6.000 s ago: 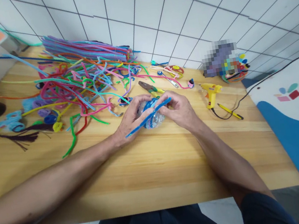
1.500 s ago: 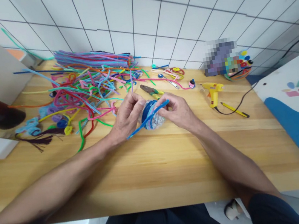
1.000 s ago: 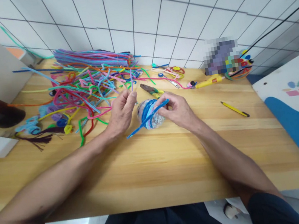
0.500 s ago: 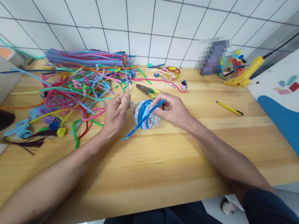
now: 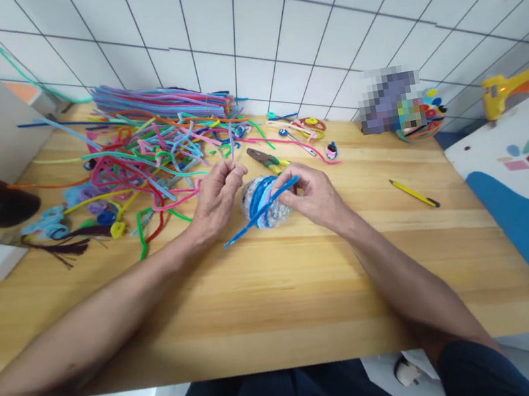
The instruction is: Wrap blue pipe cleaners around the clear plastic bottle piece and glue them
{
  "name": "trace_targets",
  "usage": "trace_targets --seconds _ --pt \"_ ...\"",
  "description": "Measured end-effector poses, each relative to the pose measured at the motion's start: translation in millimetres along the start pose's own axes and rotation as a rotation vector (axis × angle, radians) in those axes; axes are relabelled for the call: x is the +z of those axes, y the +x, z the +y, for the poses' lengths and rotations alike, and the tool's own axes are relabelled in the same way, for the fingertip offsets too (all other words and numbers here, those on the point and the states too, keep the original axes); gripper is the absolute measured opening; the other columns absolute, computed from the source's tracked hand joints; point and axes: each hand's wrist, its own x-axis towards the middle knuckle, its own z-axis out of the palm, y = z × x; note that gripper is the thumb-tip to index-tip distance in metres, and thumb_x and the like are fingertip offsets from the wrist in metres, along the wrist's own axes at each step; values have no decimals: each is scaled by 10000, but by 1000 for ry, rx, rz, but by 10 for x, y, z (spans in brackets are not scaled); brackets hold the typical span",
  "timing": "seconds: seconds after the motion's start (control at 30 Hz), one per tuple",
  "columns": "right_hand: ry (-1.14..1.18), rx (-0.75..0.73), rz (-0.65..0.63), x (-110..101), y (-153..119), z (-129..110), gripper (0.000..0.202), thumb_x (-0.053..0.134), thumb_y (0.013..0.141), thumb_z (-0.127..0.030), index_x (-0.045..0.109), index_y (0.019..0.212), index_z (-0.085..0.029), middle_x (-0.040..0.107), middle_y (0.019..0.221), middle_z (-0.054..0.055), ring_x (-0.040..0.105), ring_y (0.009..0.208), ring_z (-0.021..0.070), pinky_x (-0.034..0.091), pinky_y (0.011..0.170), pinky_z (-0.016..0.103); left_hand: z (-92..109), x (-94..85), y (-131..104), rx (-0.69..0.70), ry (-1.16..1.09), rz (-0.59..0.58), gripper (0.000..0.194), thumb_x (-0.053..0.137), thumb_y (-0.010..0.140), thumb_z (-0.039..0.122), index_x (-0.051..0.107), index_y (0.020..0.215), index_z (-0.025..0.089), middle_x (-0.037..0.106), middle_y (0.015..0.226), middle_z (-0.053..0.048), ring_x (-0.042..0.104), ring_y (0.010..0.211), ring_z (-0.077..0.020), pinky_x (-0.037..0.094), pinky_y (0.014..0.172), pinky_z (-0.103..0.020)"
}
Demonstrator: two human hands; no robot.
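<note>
On the wooden table a round ball (image 5: pixel 267 214), wrapped in blue and whitish strands, sits between my two hands. My right hand (image 5: pixel 314 198) pinches a dark blue pipe cleaner (image 5: pixel 249 225), which slants down to the left across the front of the ball. To the left of the ball my left hand (image 5: pixel 217 196) is closed, thumb against the fingers, with a thin purple pipe cleaner (image 5: pixel 232 141) rising from the fingertips. Pliers (image 5: pixel 265 158) with green and yellow handles lie just behind the ball.
A tangle of coloured pipe cleaners (image 5: pixel 155 152) covers the back left, below a thick bundle (image 5: pixel 162 102). Right of my right hand lies a yellow pen-like tool (image 5: pixel 414 193). A yellow glue gun (image 5: pixel 500 92) rests on the board at the right.
The whole view has shifted, so the table things appear slightly further right. The yellow glue gun has swung up and right. Both hands keep their hold with little change.
</note>
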Motion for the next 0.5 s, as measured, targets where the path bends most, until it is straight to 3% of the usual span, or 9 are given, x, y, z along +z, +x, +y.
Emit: trace_targets --seconds 0.17,0.33,0.4,0.5 --pt "0 -7 11 2 0 -5 90 768 884 -300 720 862 -227 665 782 -14 544 700 155 438 690 311 72 -16 -12 17 64 0 551 601 1052 679 602 756 215 510 687 20 453 652 -144 385 644 -306" --pt "-2 -9 10 -10 0 -11 46 747 883 -271 730 866 -231 677 791 -9 568 711 160 445 688 309 159 27 -9 2 -171 -51 603 822 843 783 590 806 227 557 719 28 490 656 -133 427 624 -286" --pt "-2 -7 0 -16 0 -4 45 754 879 -270 733 868 -231 679 790 -10 570 705 158 443 679 305 229 -10 44 -86 -282 -157 639 873 784 785 568 758 225 519 655 40 453 584 -116 400 565 -276" --pt "4 -7 -11 -20 1 22 74 779 870 -289 740 856 -228 694 792 -4 584 705 162 451 680 309 384 -123 151 -276 -483 -398 772 889 718 831 425 632 219 333 556 81 288 463 -72 293 466 -259"
